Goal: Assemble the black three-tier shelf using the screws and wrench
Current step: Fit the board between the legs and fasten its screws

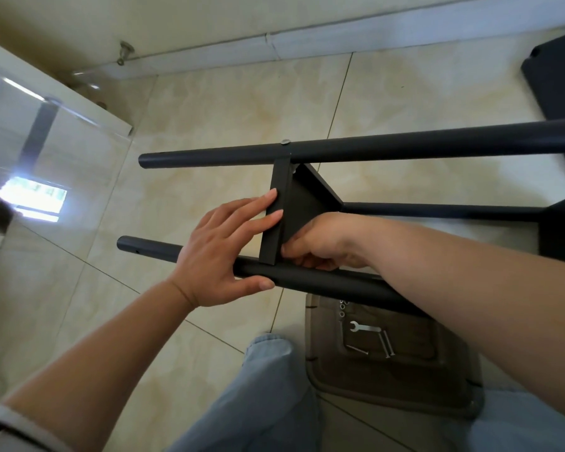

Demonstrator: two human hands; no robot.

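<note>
We look down past our knees at a half-built black shelf lying on its side over a tiled floor. We judge the step in hand to be fixing a shelf panel point(279, 220) to the near pole point(307, 280); the far pole point(372, 148) already carries a screw point(285, 142) at the same panel.

Our left hand point(221, 252) is spread, straight fingers pressing the panel's edge, thumb resting along the near pole. Our right hand point(320, 243) reaches across behind the panel, fingers curled at the joint; whether they pinch a screw we cannot tell.

The wrench point(364, 327) and spare screws point(387, 344) lie on a tray point(405, 386) by our knee. Next, we judge, the screw must seat before the wrench is fetched.
</note>
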